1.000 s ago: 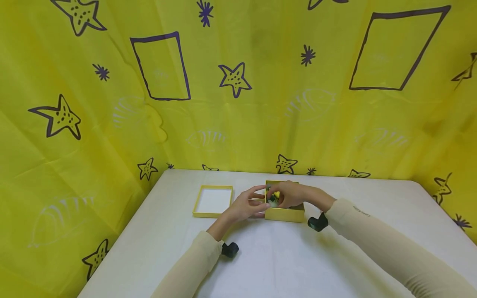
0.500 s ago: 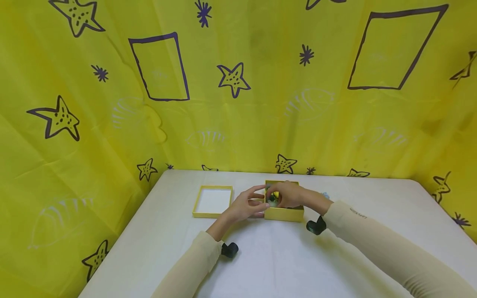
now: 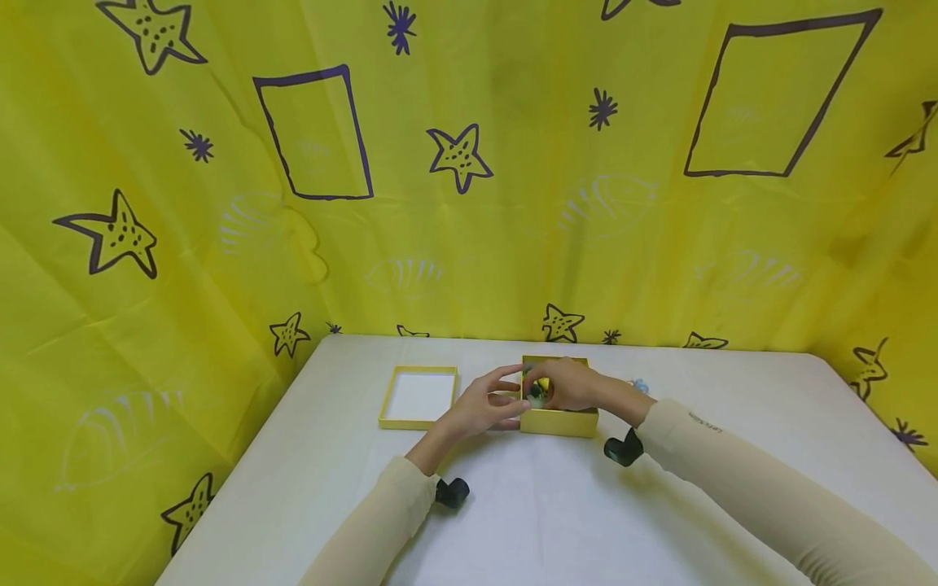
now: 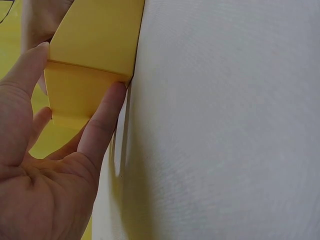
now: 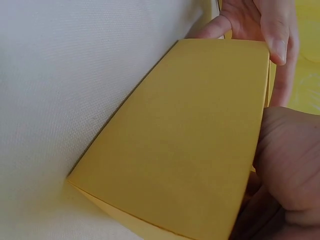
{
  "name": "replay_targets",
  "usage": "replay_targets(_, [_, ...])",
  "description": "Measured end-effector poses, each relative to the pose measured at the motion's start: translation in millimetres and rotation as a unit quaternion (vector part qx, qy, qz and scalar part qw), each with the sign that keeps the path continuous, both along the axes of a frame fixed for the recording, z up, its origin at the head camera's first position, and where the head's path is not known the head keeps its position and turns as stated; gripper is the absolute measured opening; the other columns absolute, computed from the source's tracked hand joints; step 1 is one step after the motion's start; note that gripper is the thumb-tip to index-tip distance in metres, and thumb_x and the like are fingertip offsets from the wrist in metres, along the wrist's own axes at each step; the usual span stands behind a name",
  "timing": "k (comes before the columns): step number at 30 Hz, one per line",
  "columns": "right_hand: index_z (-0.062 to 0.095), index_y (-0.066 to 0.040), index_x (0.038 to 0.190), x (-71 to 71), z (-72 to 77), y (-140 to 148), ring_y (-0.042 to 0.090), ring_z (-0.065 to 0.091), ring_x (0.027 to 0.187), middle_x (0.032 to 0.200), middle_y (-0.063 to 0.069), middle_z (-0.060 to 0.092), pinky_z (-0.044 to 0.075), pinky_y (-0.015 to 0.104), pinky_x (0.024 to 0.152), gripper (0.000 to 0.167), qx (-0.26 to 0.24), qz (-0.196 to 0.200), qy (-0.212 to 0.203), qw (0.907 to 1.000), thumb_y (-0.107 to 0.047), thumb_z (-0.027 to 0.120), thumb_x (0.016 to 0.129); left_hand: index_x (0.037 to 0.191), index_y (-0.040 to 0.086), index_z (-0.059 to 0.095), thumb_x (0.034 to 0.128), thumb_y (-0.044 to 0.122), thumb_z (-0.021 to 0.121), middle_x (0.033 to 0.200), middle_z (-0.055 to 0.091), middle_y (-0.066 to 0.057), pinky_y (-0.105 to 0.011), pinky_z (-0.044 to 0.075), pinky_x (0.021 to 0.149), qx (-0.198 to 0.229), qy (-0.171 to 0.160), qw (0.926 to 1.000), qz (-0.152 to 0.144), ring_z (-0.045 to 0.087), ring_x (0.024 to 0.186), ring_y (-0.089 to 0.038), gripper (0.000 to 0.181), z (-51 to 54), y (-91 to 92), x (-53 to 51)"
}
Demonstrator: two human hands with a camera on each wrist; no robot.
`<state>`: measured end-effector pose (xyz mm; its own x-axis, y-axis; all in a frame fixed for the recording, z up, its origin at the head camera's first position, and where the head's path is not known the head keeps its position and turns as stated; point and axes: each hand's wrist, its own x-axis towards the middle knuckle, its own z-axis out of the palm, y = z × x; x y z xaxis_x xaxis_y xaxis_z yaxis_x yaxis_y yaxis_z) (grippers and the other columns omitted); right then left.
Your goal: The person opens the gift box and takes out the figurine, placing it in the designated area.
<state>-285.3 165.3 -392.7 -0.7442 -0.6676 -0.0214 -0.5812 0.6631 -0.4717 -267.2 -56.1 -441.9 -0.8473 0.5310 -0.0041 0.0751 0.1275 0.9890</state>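
On the white table stands an uncovered yellow box. My left hand touches its left end with spread fingers. The left wrist view shows the left thumb at the box's upper corner and a fingertip low on its end wall. My right hand reaches down into the box over the near wall, with bent fingers. Its fingertips are hidden, so what they hold cannot be told. Beside them, small dark green, yellow and whitish contents show inside the box, too small to make out.
A shallow yellow box lid with a white inside lies left of the box. A small light-blue item is on the table behind the right wrist. A yellow patterned curtain hangs round the table's back and sides.
The light-blue item, hidden behind the right arm a second ago, now shows as the right wrist has shifted slightly. Both hands stay at the box.
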Motion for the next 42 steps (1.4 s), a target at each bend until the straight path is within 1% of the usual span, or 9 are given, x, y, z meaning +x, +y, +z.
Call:
replay_targets(6, [0.074,-0.015,0.109,1.5,1.4,1,0.011,0.062,0.07,0.113,0.012,0.067,0.056,0.024,0.062,0.033,-0.005,-0.001,-0.01,0.9999,0.006,0.081,0.083,0.156,0.024,0.044,0.0966,0.015,0.075,0.145,0.052,-0.019,-0.041,0.062,0.084,-0.003,0.004,1.0,0.0,0.063,0.123,-0.031,0.068,0.1,0.4,-0.2])
replay_targets(10, [0.074,-0.014,0.109,1.7,0.9,2,0.012,0.062,0.07,0.114,0.012,0.067,0.056,0.024,0.062,0.033,-0.013,0.005,-0.009,0.9999,0.006,0.08,0.084,0.156,0.024,0.044,0.0966,0.016,0.075,0.145,0.052,-0.019,-0.041,0.063,0.083,-0.005,0.005,1.0,0.001,0.063,0.123,-0.031,0.068,0.7,0.4,0.4])
replay_targets(14, [0.074,-0.014,0.108,2.3,0.9,3,0.011,0.062,0.07,0.113,0.012,0.067,0.056,0.023,0.062,0.031,-0.018,0.011,-0.006,0.9998,0.004,0.081,0.084,0.156,0.024,0.044,0.0963,0.014,0.075,0.145,0.052,-0.019,-0.041,0.063,0.083,0.002,-0.002,1.0,-0.001,0.064,0.122,-0.031,0.068,1.0,0.7,0.7])
replay_targets(17, [0.074,-0.015,0.108,2.4,1.6,3,0.011,0.062,0.07,0.112,0.012,0.067,0.055,0.023,0.061,0.031,-0.015,0.007,-0.007,0.9998,0.003,0.081,0.084,0.156,0.023,0.044,0.0962,0.013,0.075,0.145,0.052,-0.019,-0.042,0.062,0.083,0.008,-0.005,0.9999,-0.004,0.064,0.121,-0.031,0.068,0.9,1.1,0.4])
replay_targets(22, [0.073,-0.015,0.11,2.7,5.5,4,0.011,0.065,0.07,0.114,0.013,0.068,0.056,0.024,0.06,0.03,-0.019,0.0,-0.026,0.9995,0.002,0.08,0.086,0.157,0.022,0.043,0.0963,0.012,0.074,0.144,0.052,-0.02,-0.041,0.063,0.083,0.008,-0.001,1.0,-0.004,0.064,0.121,-0.031,0.068,0.9,1.3,-0.3])
replay_targets(26, [0.073,-0.012,0.114,2.5,8.7,7,0.011,0.067,0.071,0.12,0.017,0.069,0.058,0.026,0.063,0.031,-0.03,-0.002,-0.032,0.999,0.002,0.078,0.087,0.157,0.02,0.043,0.0967,0.011,0.074,0.145,0.051,-0.023,-0.041,0.063,0.083,0.011,0.001,0.9999,-0.006,0.063,0.122,-0.032,0.068,0.4,1.0,-0.4])
replay_targets(34, [0.073,-0.015,0.116,4.0,14.9,12,0.012,0.069,0.079,0.13,0.017,0.066,0.059,0.029,0.071,0.034,-0.033,-0.011,-0.021,0.9992,0.004,0.074,0.088,0.157,0.018,0.042,0.0968,0.009,0.073,0.145,0.05,-0.025,-0.041,0.063,0.083,0.017,-0.003,0.9998,-0.004,0.062,0.123,-0.033,0.068,-0.6,1.4,0.3])
replay_targets(37, [0.073,-0.013,0.118,5.7,19.0,15,0.014,0.07,0.081,0.13,0.016,0.067,0.06,0.031,0.071,0.034,-0.041,-0.008,-0.021,0.9989,0.004,0.074,0.089,0.157,0.018,0.043,0.0969,0.009,0.073,0.145,0.05,-0.026,-0.042,0.062,0.084,0.021,-0.003,0.9998,-0.003,0.062,0.123,-0.034,0.068,-0.7,1.8,0.5])
replay_targets(42, [0.072,-0.012,0.123,8.0,24.8,19,0.016,0.069,0.085,0.122,0.014,0.07,0.059,0.033,0.071,0.035,-0.05,-0.019,-0.028,0.9982,0.002,0.074,0.091,0.157,0.018,0.043,0.0967,0.008,0.073,0.145,0.05,-0.026,-0.042,0.062,0.083,0.02,-0.002,0.9998,-0.002,0.063,0.123,-0.033,0.067,-1.1,2.0,-0.5])
